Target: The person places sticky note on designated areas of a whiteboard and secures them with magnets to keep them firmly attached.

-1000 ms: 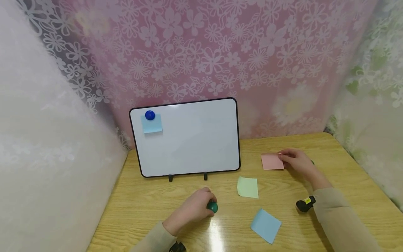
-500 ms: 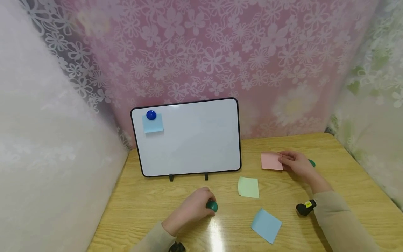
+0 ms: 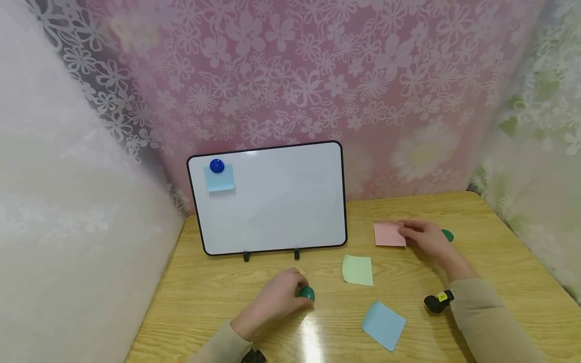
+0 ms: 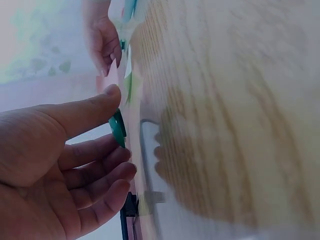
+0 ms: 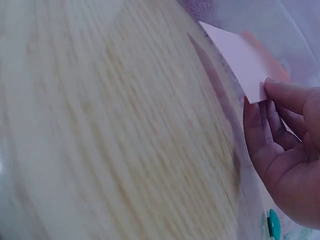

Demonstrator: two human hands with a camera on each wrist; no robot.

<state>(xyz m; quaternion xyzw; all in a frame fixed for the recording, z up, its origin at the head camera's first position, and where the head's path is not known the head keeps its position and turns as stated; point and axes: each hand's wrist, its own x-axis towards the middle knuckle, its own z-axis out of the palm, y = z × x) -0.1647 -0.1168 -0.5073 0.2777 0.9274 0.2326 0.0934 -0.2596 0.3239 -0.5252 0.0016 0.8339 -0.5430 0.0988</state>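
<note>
My left hand (image 3: 279, 297) pinches a round green magnet (image 3: 307, 294) between thumb and fingers, low over the table in front of the whiteboard. The left wrist view shows the magnet (image 4: 118, 128) edge-on between the thumb and the fingertips. Over at the right, my right hand (image 3: 426, 239) holds a pink sticky note (image 3: 388, 234) by its right edge. In the right wrist view the thumb lies on the note's corner, and the note (image 5: 240, 60) is lifted off the tabletop with its shadow beside it.
A whiteboard (image 3: 277, 212) stands on small black feet, with a blue note (image 3: 221, 181) under a blue magnet (image 3: 217, 166). A green note (image 3: 357, 270) and another blue note (image 3: 384, 326) lie on the table (image 3: 204, 297). Another green magnet (image 3: 447, 235) sits behind my right hand.
My right hand has shifted slightly left and toward me with the pink note, showing more of the green magnet behind it. My left hand has raised and tilted its green magnet slightly.
</note>
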